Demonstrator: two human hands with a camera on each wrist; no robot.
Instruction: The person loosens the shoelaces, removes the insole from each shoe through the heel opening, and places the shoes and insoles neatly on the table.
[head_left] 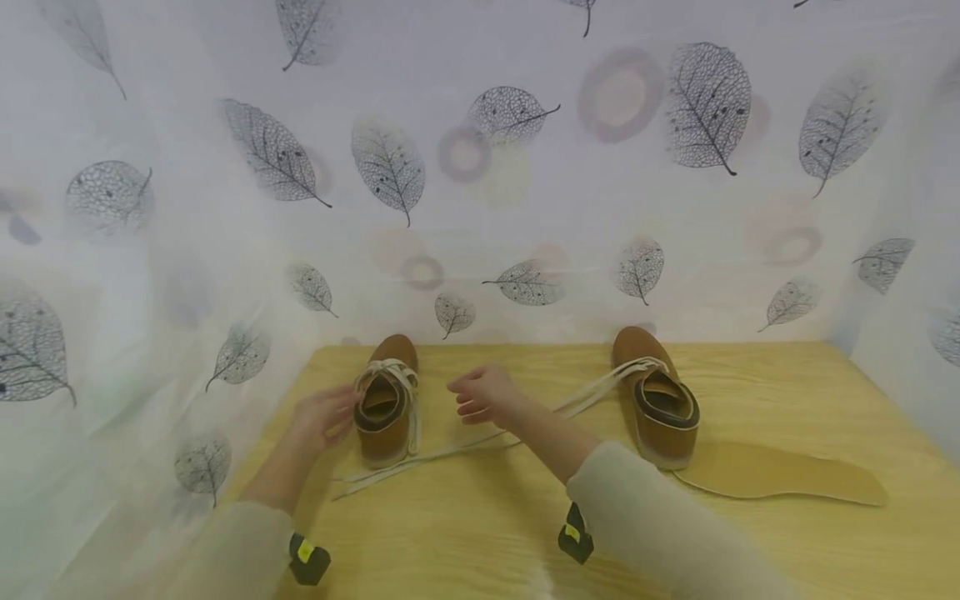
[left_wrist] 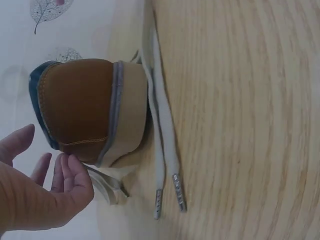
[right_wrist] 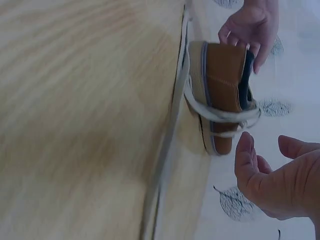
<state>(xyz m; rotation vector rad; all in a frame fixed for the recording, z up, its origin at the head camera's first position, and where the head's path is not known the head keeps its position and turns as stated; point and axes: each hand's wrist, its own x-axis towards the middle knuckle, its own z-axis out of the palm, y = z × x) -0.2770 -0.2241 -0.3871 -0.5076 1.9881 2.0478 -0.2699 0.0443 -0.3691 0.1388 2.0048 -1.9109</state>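
A brown lace-up shoe point(head_left: 385, 440) with a pale sole stands at the left of the wooden table, toe pointing away. Its cream laces point(head_left: 393, 367) are tied across the top, and a loose end hangs down the right side. My left hand point(head_left: 324, 417) is at the shoe's left side, relaxed fingertips right at the collar in the left wrist view. To the shoe's right, my right hand point(head_left: 487, 395) hovers with loosely bent fingers and nothing between them. In the right wrist view, its fingertips point(right_wrist: 245, 142) are near the lace bow point(right_wrist: 247, 116).
A second brown shoe point(head_left: 666, 437) stands to the right, its long laces point(head_left: 592, 395) stretching left across the wooden table point(head_left: 450, 533) to behind the first shoe. Beside it lies a tan insole point(head_left: 787, 475). Leaf-printed sheeting point(head_left: 525, 208) encloses the back and sides.
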